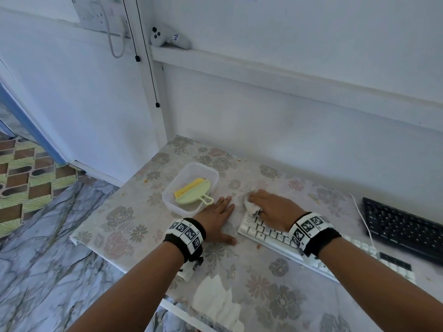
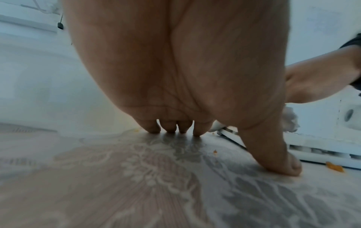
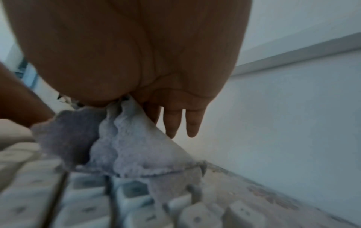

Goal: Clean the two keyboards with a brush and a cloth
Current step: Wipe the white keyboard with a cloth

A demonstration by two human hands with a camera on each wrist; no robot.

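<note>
My right hand lies over the far left end of the white keyboard and holds a crumpled white cloth against the keys. In the right wrist view the cloth is tucked between thumb and fingers and drapes onto the keyboard. My left hand rests flat on the floral table, left of the keyboard, holding nothing; its fingertips touch the table. A yellow-green brush lies in a clear plastic box. The black keyboard sits at the right.
Orange crumbs lie beside the white keyboard's front edge. A white cable runs between the keyboards. The wall stands close behind the table. A grey controller rests on the ledge above. White fabric hangs at the table's front edge.
</note>
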